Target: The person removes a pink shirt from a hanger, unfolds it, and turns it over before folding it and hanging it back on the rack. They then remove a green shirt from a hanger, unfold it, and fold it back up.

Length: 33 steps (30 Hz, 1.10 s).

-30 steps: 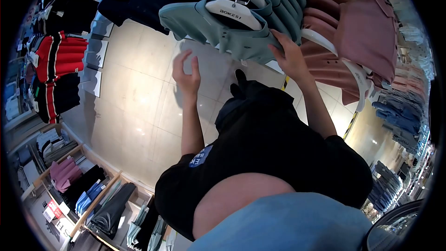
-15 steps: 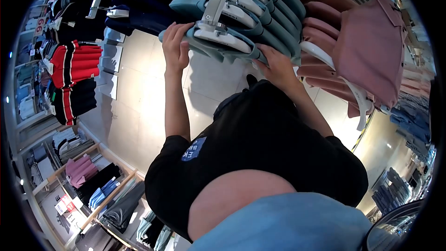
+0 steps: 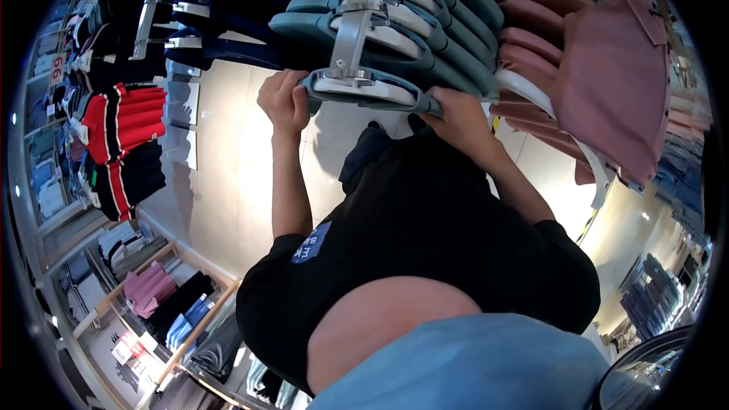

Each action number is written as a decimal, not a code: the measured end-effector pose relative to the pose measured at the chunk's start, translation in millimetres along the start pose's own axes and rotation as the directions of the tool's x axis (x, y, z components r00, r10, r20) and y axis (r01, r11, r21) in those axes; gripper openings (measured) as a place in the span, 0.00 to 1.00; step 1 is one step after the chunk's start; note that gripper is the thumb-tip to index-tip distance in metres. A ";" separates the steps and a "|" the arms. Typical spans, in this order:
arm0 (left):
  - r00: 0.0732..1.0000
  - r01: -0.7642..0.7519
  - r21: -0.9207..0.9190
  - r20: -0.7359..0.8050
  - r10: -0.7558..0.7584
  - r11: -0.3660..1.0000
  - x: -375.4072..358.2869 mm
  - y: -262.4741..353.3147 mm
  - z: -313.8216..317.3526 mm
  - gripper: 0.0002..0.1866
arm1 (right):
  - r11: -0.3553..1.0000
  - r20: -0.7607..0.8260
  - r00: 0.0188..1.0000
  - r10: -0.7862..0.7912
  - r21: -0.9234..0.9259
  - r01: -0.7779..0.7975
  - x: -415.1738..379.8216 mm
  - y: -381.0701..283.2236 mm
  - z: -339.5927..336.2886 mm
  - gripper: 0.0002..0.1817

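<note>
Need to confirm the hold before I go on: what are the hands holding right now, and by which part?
Both hold the front teal shirt on its hanger: left hand gripping the left shoulder end, right hand the right shoulder end.

front shirt (image 3: 364,89) between hands | left hand (image 3: 283,100) | right hand (image 3: 463,118)

Two hands up high: left hand (image 3: 283,100) and right hand (image 3: 461,118) gripping the front teal shirt (image 3: 364,89) on a metal rack arm (image 3: 351,26).
</note>
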State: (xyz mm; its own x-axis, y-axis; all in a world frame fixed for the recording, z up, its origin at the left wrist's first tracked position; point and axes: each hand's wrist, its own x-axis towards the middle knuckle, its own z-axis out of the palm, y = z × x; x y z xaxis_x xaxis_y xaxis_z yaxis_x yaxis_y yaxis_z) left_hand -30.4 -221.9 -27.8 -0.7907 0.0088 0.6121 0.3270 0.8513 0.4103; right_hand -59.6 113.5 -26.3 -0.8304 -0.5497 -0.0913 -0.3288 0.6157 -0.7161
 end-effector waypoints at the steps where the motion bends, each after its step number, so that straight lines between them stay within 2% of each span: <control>1: 1.000 -0.003 0.000 0.013 0.003 1.000 -0.5 -4.9 -0.3 0.27 | 1.000 -0.024 1.000 0.014 0.002 -0.014 -1.1 0.7 2.3 0.14; 4: 0.999 -0.041 -0.010 0.029 0.041 0.999 -1.8 -18.3 -2.5 0.26 | 1.000 -0.122 0.992 0.023 0.011 -0.022 -5.2 -1.4 9.6 0.14; 6: 0.995 -0.097 -0.013 -0.007 0.097 0.995 3.1 -22.1 -2.5 0.23 | 0.999 -0.184 0.983 0.017 -0.026 -0.022 -4.6 -3.6 14.1 0.16; 9: 0.977 -0.200 -0.033 -0.089 0.196 0.979 8.0 -38.1 -2.6 0.17 | 0.995 -0.290 0.957 0.022 -0.088 -0.050 -7.3 -4.6 24.2 0.14; 13: 0.980 -0.196 -0.095 -0.049 0.193 0.976 1.2 -63.7 -8.5 0.11 | 0.989 -0.410 0.911 0.029 -0.121 -0.086 -11.4 -3.0 34.5 0.16; 16: 0.983 -0.185 -0.202 -0.026 0.183 0.962 1.0 -79.1 -9.9 0.14 | 0.973 -0.413 0.900 0.138 -0.112 -0.201 -17.2 -1.4 41.1 0.20; 19: 0.977 -0.206 -0.310 -0.011 0.214 0.928 2.2 -91.8 -6.3 0.18 | 0.968 -0.453 0.875 0.172 -0.087 -0.236 -24.3 3.8 49.2 0.19; 23: 0.970 -0.215 -0.398 0.019 0.242 0.892 11.3 -98.8 -6.5 0.18 | 0.967 -0.450 0.876 0.173 -0.093 -0.239 -29.7 9.4 53.6 0.19; 24: 0.968 -0.216 -0.411 0.025 0.248 0.885 12.5 -99.5 -4.9 0.18 | 0.982 -0.477 0.871 0.115 -0.075 -0.171 -29.1 8.9 52.9 0.20; 26: 0.971 -0.204 -0.455 0.019 0.238 0.867 15.5 -101.0 -1.2 0.17 | 0.986 -0.474 0.874 0.102 -0.068 -0.152 -32.2 25.1 54.8 0.20; 28: 0.973 -0.182 -0.480 0.036 0.226 0.858 15.7 -101.3 -2.7 0.17 | 0.983 -0.437 0.889 0.138 -0.051 -0.178 -28.0 8.6 48.1 0.19; 31: 0.976 -0.173 -0.506 0.025 0.215 0.845 14.0 -103.0 0.0 0.17 | 0.975 -0.415 0.889 0.196 -0.018 -0.223 -25.7 -8.1 43.3 0.14; 32: 0.977 -0.170 -0.501 0.028 0.213 0.848 13.7 -101.9 -1.5 0.17 | 0.979 -0.460 0.875 0.149 -0.057 -0.197 -27.1 -7.4 45.2 0.13; 33: 0.978 -0.160 -0.511 0.032 0.205 0.845 12.6 -101.5 -1.4 0.16 | 0.976 -0.435 0.885 0.165 -0.056 -0.209 -27.7 -6.2 45.4 0.12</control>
State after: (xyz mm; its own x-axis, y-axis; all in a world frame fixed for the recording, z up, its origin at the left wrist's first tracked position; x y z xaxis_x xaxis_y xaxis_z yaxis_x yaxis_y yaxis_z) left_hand -72.8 -309.0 -60.8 -0.7231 0.2001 0.6612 0.6673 0.4499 0.5935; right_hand -14.1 99.3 -50.8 -0.9849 -0.1393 0.1025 -0.1725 0.7477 -0.6412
